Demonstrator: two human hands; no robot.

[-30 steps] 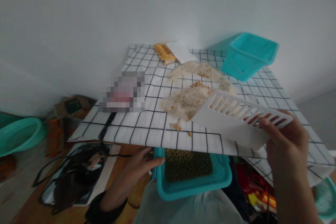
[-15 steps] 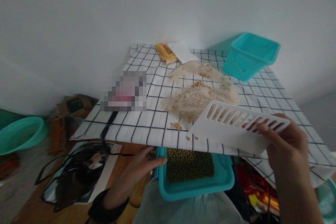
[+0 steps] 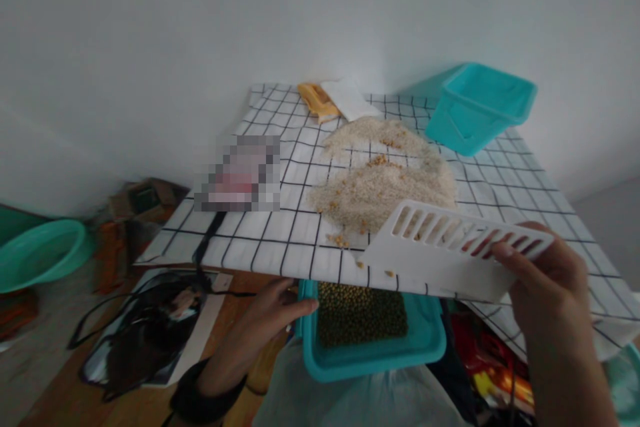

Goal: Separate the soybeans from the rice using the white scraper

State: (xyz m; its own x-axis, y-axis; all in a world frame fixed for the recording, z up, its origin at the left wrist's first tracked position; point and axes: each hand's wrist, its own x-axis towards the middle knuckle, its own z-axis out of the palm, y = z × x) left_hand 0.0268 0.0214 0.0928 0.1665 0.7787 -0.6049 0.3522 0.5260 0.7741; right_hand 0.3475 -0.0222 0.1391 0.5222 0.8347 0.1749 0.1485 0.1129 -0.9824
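Observation:
My right hand (image 3: 545, 273) is closed on the end of a white slotted plastic scraper (image 3: 435, 267), which lies tilted along the table's front edge. A few yellow kernels (image 3: 361, 265) sit beside its left end. Behind it spreads a pile of pale grain (image 3: 385, 190), thinned in the middle, with yellow kernels mixed in. Below the edge, a teal bin (image 3: 370, 370) rests by my lap, holding yellowish and darker round beans or kernels (image 3: 363, 323). My left hand (image 3: 280, 310) grips the bin's left rim, thumb over it and the other fingers partly hidden.
A white checked cloth (image 3: 260, 240) covers the table. Another teal bin (image 3: 475, 113) stands tilted at the back right. Yellow and white packets (image 3: 350, 100) lie at the back. A blurred-out object (image 3: 237, 173) with a black strap is at left. A green basin (image 3: 43, 253) stands beyond.
The scraper has shifted slightly toward me with my right hand. One loose kernel near the edge has moved right and closer to me. My left hand stays on the bin.

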